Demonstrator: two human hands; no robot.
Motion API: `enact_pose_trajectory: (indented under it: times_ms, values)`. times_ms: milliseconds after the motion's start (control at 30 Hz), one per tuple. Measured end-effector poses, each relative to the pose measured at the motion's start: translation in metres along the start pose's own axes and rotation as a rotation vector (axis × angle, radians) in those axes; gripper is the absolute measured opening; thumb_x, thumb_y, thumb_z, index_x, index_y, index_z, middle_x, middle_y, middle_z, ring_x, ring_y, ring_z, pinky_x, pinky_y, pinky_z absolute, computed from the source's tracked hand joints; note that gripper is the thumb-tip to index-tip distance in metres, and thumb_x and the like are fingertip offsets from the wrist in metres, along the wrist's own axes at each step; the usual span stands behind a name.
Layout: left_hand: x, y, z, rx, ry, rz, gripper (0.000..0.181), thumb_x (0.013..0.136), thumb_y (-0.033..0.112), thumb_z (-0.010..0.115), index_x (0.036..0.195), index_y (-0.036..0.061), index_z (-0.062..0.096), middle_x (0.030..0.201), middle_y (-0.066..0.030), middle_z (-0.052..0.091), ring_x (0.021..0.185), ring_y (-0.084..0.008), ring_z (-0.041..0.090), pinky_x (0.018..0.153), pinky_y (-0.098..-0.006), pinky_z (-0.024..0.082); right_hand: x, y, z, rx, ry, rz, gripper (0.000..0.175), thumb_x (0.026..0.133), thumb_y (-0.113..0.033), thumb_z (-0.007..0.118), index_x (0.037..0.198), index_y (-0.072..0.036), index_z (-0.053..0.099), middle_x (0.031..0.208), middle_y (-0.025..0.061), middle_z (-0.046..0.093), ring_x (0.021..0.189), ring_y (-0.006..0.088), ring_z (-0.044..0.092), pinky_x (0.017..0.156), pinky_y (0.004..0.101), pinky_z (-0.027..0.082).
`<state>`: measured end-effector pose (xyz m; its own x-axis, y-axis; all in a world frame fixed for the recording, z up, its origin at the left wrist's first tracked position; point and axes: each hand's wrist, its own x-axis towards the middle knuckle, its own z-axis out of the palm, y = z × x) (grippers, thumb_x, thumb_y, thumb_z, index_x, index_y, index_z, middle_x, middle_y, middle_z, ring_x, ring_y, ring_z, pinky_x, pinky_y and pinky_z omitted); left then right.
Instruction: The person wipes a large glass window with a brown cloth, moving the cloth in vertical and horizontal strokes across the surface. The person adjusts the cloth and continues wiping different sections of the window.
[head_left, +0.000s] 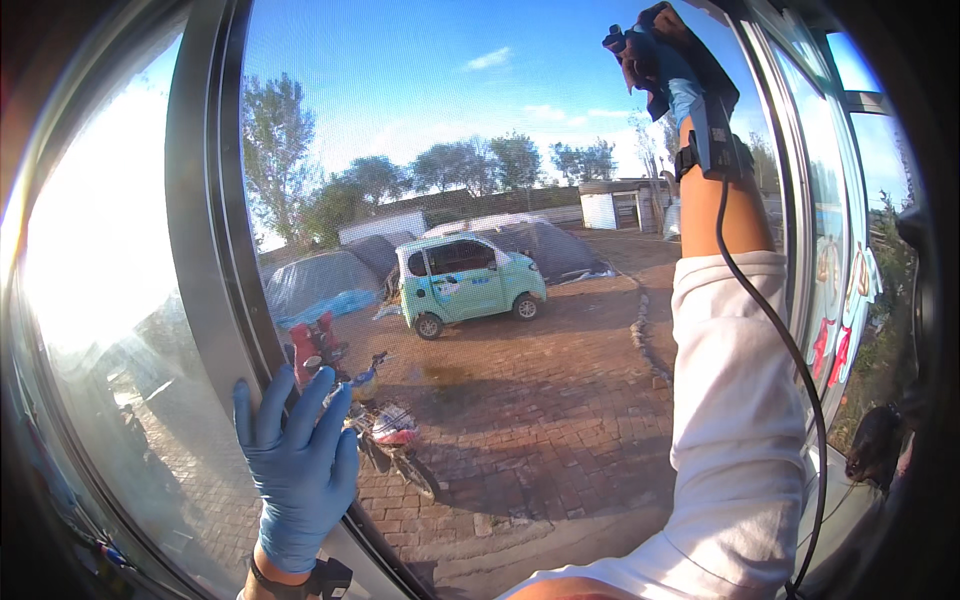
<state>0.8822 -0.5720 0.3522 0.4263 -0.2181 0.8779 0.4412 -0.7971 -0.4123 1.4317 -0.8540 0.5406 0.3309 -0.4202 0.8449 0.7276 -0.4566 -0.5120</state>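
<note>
My left hand (304, 457), in a blue disposable glove, rests with spread fingers on the lower left upright of the window frame (259, 330) and the edge of the insect screen (465, 375). Raised high at the upper right is my right hand (679, 86), also in a blue glove, with a dark cloth (694, 56) in it against the upper part of the window. The cloth hides most of its fingers. A black device with a cable (780, 322) is strapped to my right wrist; a black strap and device (330, 577) sit on the left one.
Bright glass (105, 225) fills the left side. Stickers (829, 352) and more panes are at the right, above a dark object (874, 446). Through the screen I see a pale green small car (472, 281), a motorcycle (394, 435), covered heaps and brick paving.
</note>
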Motion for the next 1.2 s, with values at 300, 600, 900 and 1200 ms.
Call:
enact_pose_trajectory:
  times_ms: [300,600,900,1200]
  values:
    - [-0.001,-0.002,0.001,-0.027,0.001,0.032,0.035,0.080,0.016,0.066,0.114,0.0121,0.070,0.131,-0.0023,0.059,0.133,-0.0316,0.044,0.118,-0.0607,0.015,0.000,-0.094,0.001,0.109,0.091,-0.163,0.039,0.090,-0.034,0.067,0.121,-0.011,0.063,0.112,0.0103,0.068,0.104,0.0252,0.065,0.094,0.0374,0.051]
    - [0.000,-0.002,0.001,-0.042,0.014,0.037,0.037,0.080,0.017,0.065,0.116,0.0113,0.069,0.132,-0.0032,0.058,0.133,-0.0311,0.044,0.119,-0.0598,0.015,-0.056,-0.272,-0.013,0.304,0.063,-0.650,0.039,0.090,-0.033,0.067,0.122,-0.011,0.063,0.113,0.0102,0.068,0.104,0.0249,0.064,0.094,0.0371,0.050]
    - [0.000,-0.004,0.000,-0.058,0.012,0.065,0.040,0.078,0.009,0.064,0.117,0.0075,0.064,0.137,-0.0093,0.054,0.134,-0.0373,0.042,0.115,-0.0593,0.023,-0.117,-0.421,-0.030,0.458,-0.072,-1.025,0.039,0.091,-0.033,0.066,0.122,-0.010,0.063,0.113,0.0101,0.068,0.105,0.0246,0.064,0.094,0.0368,0.050]
    - [0.000,-0.005,0.001,-0.022,0.013,0.048,0.040,0.079,0.013,0.064,0.118,0.0082,0.065,0.134,-0.0067,0.056,0.135,-0.0303,0.042,0.120,-0.0557,0.016,-0.089,-0.390,-0.038,0.372,-0.166,-1.091,0.039,0.091,-0.032,0.066,0.123,-0.010,0.062,0.114,0.0100,0.067,0.105,0.0243,0.064,0.095,0.0364,0.050]
